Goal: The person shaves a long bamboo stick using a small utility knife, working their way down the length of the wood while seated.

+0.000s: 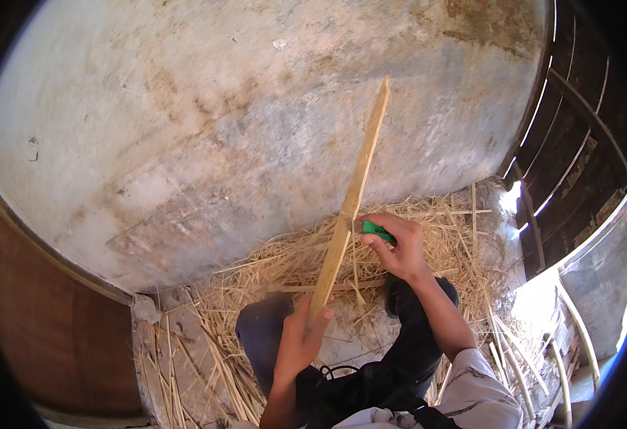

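Observation:
A long, flat bamboo strip (pixel 365 161) slants up and away from me, its far end narrowing to a point. My left hand (pixel 303 334) is closed around its near end, low by my left knee. In my right hand (pixel 402 247) is a utility knife with a green handle (pixel 379 232), gripped between thumb and fingers. The knife's front end meets the right edge of the strip about midway along, at a node. How deep the blade sits in the bamboo cannot be made out.
Loose bamboo shavings (pixel 270 263) lie heaped on the floor against a stained wall (pixel 220 136). Thin split strips (pixel 217 357) rest at my left, and longer bamboo pieces (pixel 517 361) at my right. A brown wooden panel (pixel 56 307) stands far left; dark slatted boards (pixel 564 143) are far right.

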`<state>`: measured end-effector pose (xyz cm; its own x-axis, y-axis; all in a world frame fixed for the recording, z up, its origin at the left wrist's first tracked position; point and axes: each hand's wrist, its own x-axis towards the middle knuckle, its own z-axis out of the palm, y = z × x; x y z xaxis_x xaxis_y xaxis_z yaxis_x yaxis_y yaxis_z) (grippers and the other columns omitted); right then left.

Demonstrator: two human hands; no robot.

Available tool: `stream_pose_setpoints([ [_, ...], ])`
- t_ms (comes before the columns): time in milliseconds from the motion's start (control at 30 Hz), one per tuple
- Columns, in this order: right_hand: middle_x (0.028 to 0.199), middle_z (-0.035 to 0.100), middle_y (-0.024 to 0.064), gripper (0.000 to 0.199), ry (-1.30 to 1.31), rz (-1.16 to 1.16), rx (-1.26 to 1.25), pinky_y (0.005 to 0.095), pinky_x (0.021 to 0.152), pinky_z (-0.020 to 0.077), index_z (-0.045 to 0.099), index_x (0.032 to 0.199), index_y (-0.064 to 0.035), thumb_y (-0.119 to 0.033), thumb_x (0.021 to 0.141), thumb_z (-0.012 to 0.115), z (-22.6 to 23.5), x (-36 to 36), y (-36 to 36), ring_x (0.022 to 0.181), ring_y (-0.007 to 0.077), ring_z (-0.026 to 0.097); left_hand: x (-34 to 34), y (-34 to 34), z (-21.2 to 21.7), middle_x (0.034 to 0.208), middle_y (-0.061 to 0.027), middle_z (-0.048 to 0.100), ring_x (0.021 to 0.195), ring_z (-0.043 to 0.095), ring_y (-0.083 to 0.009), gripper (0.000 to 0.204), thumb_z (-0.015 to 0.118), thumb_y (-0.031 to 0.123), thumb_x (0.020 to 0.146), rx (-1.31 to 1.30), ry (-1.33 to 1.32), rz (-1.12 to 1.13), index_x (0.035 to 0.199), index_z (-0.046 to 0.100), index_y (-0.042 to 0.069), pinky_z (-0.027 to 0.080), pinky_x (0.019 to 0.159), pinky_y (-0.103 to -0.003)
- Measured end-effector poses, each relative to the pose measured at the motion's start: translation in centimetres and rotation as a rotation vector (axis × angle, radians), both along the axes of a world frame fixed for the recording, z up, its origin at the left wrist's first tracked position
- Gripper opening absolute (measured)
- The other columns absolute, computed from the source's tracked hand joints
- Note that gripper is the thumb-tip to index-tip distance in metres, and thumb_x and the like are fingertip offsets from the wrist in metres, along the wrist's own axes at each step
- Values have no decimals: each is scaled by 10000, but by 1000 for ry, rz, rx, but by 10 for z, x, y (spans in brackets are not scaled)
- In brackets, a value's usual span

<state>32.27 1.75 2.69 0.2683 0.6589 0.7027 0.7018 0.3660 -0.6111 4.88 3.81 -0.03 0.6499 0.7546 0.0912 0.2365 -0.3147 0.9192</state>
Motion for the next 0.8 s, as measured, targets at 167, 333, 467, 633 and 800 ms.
stream_pose_setpoints([
  [167,820,718,40,357,-232,-192,44,353,570,521,809,1178,-129,-277,862,881,-5,1,-6,618,236,657,7,-18,7,714,-233,640,602,673,-348,277,698,151,1050,102,92,153,1231,613,-40,512,574,-424],
  [333,681,582,17,385,-337,-274,44,360,506,452,809,1211,-169,-296,854,880,-3,-4,-8,531,213,562,3,-25,6,701,-268,638,639,682,-471,276,710,159,1040,204,127,218,1149,590,-64,500,542,-479],
  [467,709,632,42,405,-331,-258,34,361,522,460,805,1216,-140,-259,838,888,0,-12,-10,553,224,593,-5,-32,2,691,-271,632,627,669,-477,277,713,156,1037,261,170,244,1125,575,-67,492,529,-481],
  [633,675,571,14,411,-336,-243,91,348,495,438,809,1208,-161,-327,841,888,-7,-16,-6,520,192,552,-11,-34,13,687,-269,631,610,665,-460,255,715,148,1031,62,119,178,1065,562,-53,489,526,-487],
  [800,670,573,13,411,-362,-251,73,344,494,431,811,1206,-161,-336,842,888,-5,-25,-3,524,187,548,-17,-37,-8,623,-146,558,517,558,-179,174,660,121,1055,321,158,308,1051,567,-26,418,508,-355],
])
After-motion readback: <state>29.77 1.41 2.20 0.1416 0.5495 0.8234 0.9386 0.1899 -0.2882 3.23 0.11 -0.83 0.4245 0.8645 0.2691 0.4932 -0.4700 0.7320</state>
